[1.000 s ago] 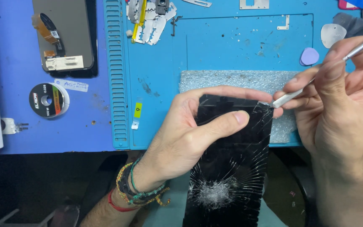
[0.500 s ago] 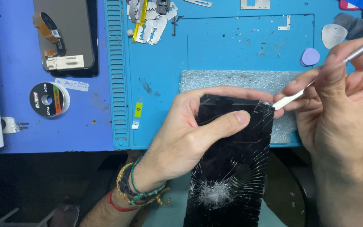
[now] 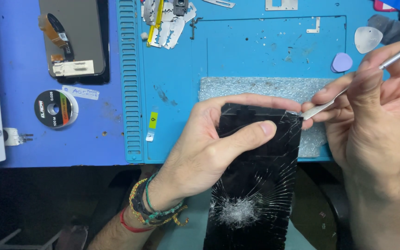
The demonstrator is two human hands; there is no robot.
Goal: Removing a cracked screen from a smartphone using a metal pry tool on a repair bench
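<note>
Left hand [image 3: 209,148]: wrapped around the cracked phone screen [image 3: 260,176], thumb laid across its glass face and fingers curled over the top edge, which steadies the panel against the tool's push.
Right hand [image 3: 371,125]: pinching a thin metal pry tool [image 3: 348,90] between thumb and fingers, held like a pen for fine control.
Tool tip: touching the screen's upper right corner, at the seam.
Screen: black, shattered in a starburst near its lower end (cracks run up the whole panel); held at the counter's near edge, its top over the grey foam pad [image 3: 265,88].
Counter: blue work mat [image 3: 237,51], with another screen panel [image 3: 72,39] lying face down to the left beside a wire spool [image 3: 54,109]; picks [image 3: 342,62] within the right hand's reach.
</note>
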